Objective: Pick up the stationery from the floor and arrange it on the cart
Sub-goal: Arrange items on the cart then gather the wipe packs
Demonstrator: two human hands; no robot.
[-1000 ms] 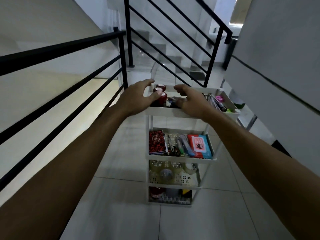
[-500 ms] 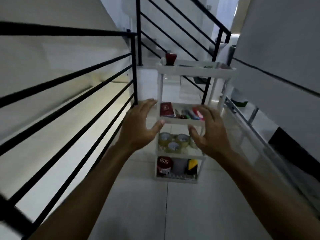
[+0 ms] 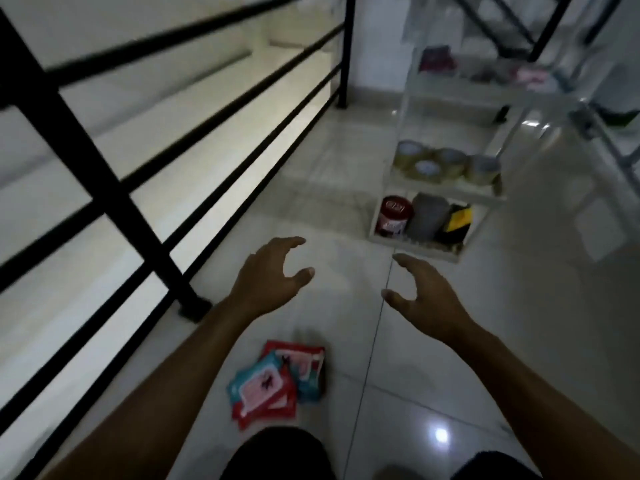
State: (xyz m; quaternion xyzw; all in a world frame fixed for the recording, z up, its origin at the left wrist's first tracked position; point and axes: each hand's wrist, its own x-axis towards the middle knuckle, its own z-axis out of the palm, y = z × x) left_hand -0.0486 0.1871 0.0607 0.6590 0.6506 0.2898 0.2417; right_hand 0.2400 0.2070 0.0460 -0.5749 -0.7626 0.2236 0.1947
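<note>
Fingers (image 3: 292, 242) of your left hand (image 3: 268, 275) and right hand (image 3: 424, 296) hang loosely spread, holding nothing. Red and blue stationery packets (image 3: 277, 384) lie on the floor (image 3: 433, 358) below them, between your forearms. Your cart (image 3: 446, 188) stands beyond your fingertips, apart.

Red-and-blue packets (image 3: 273, 384) heaped on floor

Both arms reach forward over the pale tiled floor (image 3: 433, 375). The left hand (image 3: 266, 275) and right hand (image 3: 427, 296) hover with fingers loosely curved, holding nothing. Below them, a small heap of red and blue packets (image 3: 277, 382) lies on the tiles. Ahead stands the white cart (image 3: 412, 242), with tape rolls (image 3: 446, 166) on one shelf and a red tin (image 3: 394, 216) on the lowest. A black railing (image 3: 104, 188) runs along the left.
</note>
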